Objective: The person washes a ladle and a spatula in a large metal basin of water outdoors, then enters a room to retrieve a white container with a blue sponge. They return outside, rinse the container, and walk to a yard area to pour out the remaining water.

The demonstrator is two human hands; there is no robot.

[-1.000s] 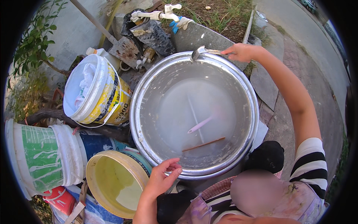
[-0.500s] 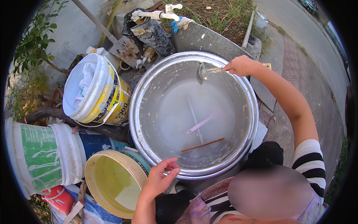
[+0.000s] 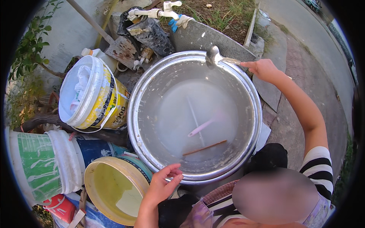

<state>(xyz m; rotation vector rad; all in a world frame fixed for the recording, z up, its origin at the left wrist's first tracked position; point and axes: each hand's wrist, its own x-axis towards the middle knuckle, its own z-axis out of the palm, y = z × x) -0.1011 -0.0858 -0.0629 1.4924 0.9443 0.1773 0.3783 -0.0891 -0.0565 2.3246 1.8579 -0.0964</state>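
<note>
A large round metal pot (image 3: 133,114) stands in front of me, part filled with cloudy water (image 3: 173,110). My right hand (image 3: 264,70) is closed round the handle of a metal ladle (image 3: 213,57). The ladle's bowl is at the pot's far rim, out of the water. My left hand (image 3: 161,188) is at the near left rim with its fingers apart, holding nothing; I cannot tell if it touches the metal. In the pot are a pink handle (image 3: 200,128) of something partly hidden by the water, a thin brown stick (image 3: 204,148) and a long pale rod (image 3: 194,114).
To the left stand a yellow bucket (image 3: 108,102) with white cloth (image 3: 81,83), green-and-white buckets (image 3: 38,167) lying sideways, and a cream bucket (image 3: 91,167) with yellowish liquid. A white tap (image 3: 156,13), gloves (image 3: 181,22), a shovel (image 3: 123,53) and a stone slab (image 3: 203,38) lie beyond the pot.
My right hand has lifted the ladle up and to the right, from over the pot's inside to its far rim. My left hand has stayed nearly in place. The view has shifted slightly.
</note>
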